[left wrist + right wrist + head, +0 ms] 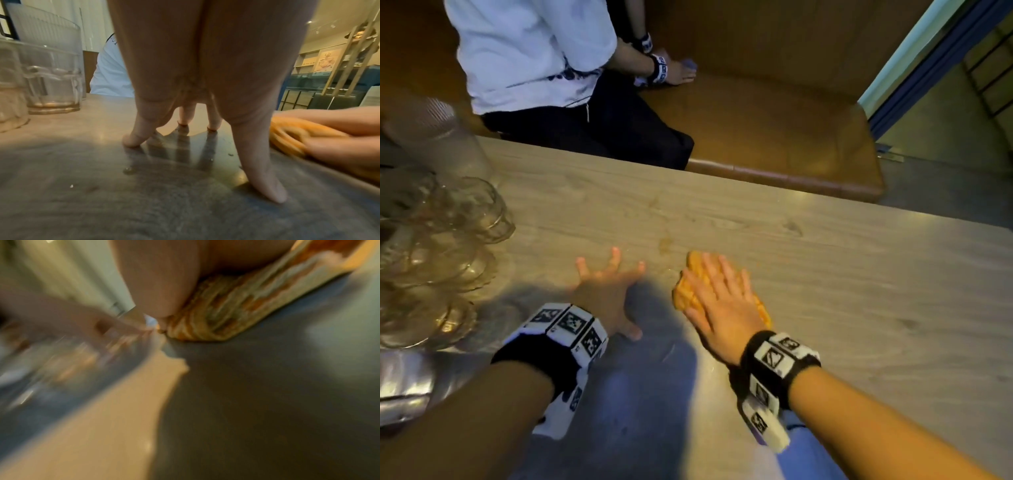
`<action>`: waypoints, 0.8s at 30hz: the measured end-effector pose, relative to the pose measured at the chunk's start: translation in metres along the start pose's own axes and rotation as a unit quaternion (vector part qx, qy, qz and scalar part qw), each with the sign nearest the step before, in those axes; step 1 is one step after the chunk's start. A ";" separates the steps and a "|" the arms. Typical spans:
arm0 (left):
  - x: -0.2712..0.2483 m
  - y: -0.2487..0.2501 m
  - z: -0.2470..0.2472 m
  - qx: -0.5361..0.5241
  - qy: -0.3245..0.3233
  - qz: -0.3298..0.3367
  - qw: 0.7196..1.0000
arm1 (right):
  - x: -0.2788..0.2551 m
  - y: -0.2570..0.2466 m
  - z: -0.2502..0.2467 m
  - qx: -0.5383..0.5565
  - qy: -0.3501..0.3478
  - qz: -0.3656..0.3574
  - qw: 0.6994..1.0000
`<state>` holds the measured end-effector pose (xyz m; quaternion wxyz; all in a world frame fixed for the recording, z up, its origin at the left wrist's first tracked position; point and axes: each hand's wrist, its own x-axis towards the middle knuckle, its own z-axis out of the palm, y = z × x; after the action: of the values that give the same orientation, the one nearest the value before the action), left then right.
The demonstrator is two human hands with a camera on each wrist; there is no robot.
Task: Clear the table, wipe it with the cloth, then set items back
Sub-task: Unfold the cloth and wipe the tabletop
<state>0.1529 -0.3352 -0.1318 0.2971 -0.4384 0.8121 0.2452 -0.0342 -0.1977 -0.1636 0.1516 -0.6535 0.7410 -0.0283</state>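
An orange folded cloth (685, 291) lies on the grey wood-grain table (859, 274). My right hand (722, 294) presses flat on the cloth with straight fingers. The cloth (292, 136) shows at the right of the left wrist view, and the cloth (226, 318) is blurred in the right wrist view. My left hand (609, 284) rests on the table with fingers spread, just left of the cloth, holding nothing; its fingertips (131, 139) touch the surface. A small wet stain (666, 244) lies beyond the hands.
Several clear glasses (476, 209) and a tall ribbed glass jar (438, 137) crowd the table's left end; a glass (53, 81) stands close to my left hand. A shiny metal item (404, 383) sits at the near left. Another person (534, 61) sits on the brown bench (791, 130) across.
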 end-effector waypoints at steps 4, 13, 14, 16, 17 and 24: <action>-0.003 -0.001 0.000 -0.023 -0.011 -0.008 1.000 | 0.020 0.056 -0.008 -0.040 -0.035 -0.164 0.985; 0.002 0.000 0.001 -0.044 -0.039 -0.022 0.998 | 0.074 0.041 -0.022 0.004 -0.019 -0.038 0.999; 0.002 0.000 0.001 -0.042 -0.037 -0.022 0.998 | 0.065 0.054 -0.024 0.004 -0.048 -0.132 0.990; 0.001 -0.001 0.000 -0.036 -0.034 -0.019 0.999 | 0.065 0.093 -0.032 0.029 -0.060 -0.185 0.980; 0.000 0.000 0.000 -0.037 -0.032 -0.019 0.999 | 0.072 0.113 -0.036 0.032 -0.037 -0.137 0.989; 0.000 0.002 -0.002 -0.063 -0.041 -0.029 0.997 | 0.153 0.106 -0.050 0.043 0.038 0.158 0.986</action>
<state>0.1507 -0.3353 -0.1299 0.3087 -0.4697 0.7689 0.3049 -0.1648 -0.3396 -0.1699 0.1541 -0.5196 0.8382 -0.0605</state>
